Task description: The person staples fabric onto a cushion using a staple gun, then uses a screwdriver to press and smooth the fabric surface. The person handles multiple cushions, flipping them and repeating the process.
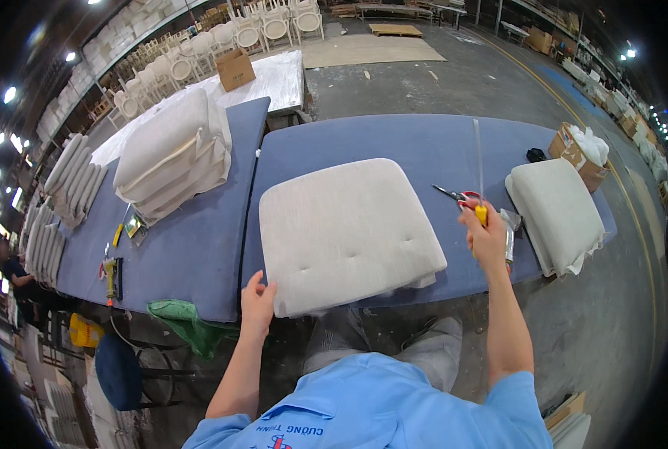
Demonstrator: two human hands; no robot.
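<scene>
A pale grey padded seat cushion [349,232] with a row of small dimples lies on the blue-covered table [311,138] before me. My left hand [257,303] is at its near left corner, thumb and forefinger apart, the thumb by the cushion's edge. To the right of the cushion, my right hand [486,236] is closed around a yellow-handled tool [481,215]. A long thin pale strip [478,157] runs away from that handle; whether it belongs to the tool I cannot tell. Red-handled scissors [465,197] lie right beside this hand, blades pointing left.
Stacked cushions [173,153] stand on the left table, near a glue gun [111,278]. More cushions [555,213] and a cardboard box [580,161] occupy the right end. A green cloth [188,325] hangs off the front edge, by a blue stool [118,372]. Chairs [248,34] crowd the back.
</scene>
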